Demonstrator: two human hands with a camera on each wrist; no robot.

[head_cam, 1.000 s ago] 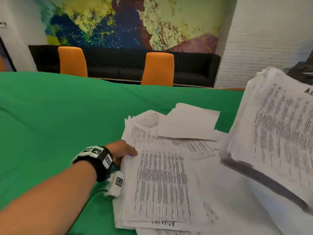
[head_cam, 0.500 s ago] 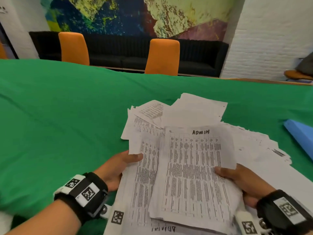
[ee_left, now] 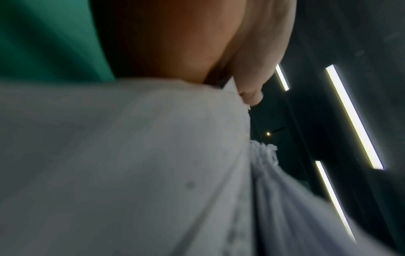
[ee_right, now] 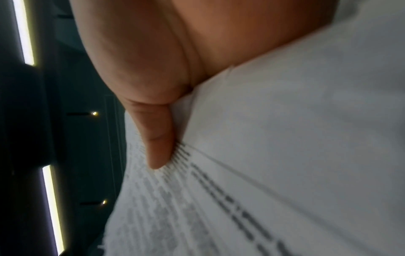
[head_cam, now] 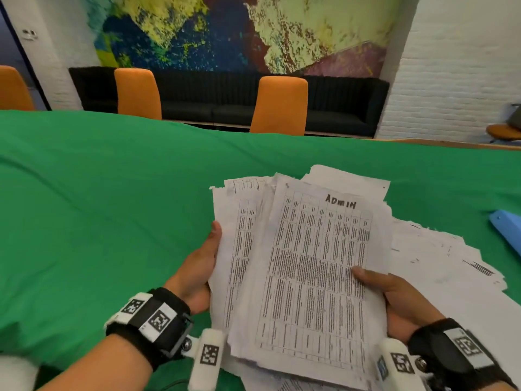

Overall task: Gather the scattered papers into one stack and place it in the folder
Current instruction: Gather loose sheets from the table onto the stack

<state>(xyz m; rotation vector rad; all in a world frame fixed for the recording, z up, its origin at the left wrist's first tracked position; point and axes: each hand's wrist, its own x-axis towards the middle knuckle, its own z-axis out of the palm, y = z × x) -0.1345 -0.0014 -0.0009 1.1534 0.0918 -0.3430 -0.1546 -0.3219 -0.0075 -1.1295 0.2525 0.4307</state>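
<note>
A thick stack of printed papers [head_cam: 310,263], its top sheet marked "ADMIN", is held tilted above the green table [head_cam: 98,207]. My left hand [head_cam: 201,263] grips the stack's left edge, thumb along the side. My right hand [head_cam: 394,297] holds the right edge with its thumb [ee_right: 158,138] pressed on the top sheet [ee_right: 285,138]. In the left wrist view my thumb [ee_left: 252,97] sits on the paper edge [ee_left: 131,155]. More loose papers [head_cam: 439,255] lie spread on the table to the right. A corner of the blue folder [head_cam: 507,230] shows at the far right.
Orange chairs [head_cam: 279,105] stand along the table's far edge, with a black sofa [head_cam: 225,100] against the painted wall behind. Bare green cloth stretches over the left and far parts of the table.
My right hand brought its held stack down onto the papers by my left hand. Both hands now lift the merged stack and square it up, closer to me.
</note>
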